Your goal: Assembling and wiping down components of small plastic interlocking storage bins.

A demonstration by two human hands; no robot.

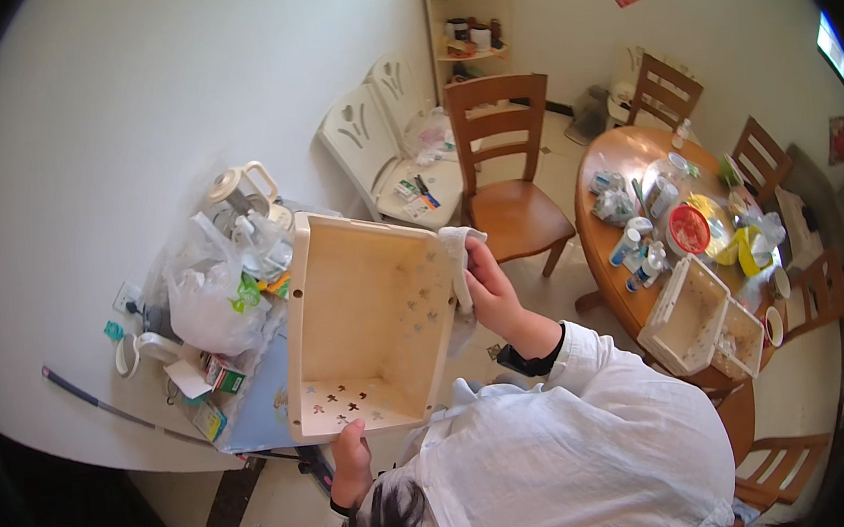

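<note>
A cream plastic storage basket point(360, 299) with small leaf-shaped cutouts is tilted up in front of me, its open side facing me. My left hand point(352, 465) grips its lower rim, the thumb on the edge and the other fingers hidden behind it. At the basket's right side, my right hand point(495, 292) is closed around a whitish cloth point(457, 260), which lies against the upper right edge. Part of the cloth hangs down behind my fingers.
To the left, a blue-topped table point(259, 408) bears plastic bags point(215, 302), a cream jug point(240, 189) and small boxes. A wooden chair point(512, 205) stands ahead. On the right, a round wooden table point(606, 247) holds bottles, a red bowl point(688, 230) and another cream basket point(688, 316).
</note>
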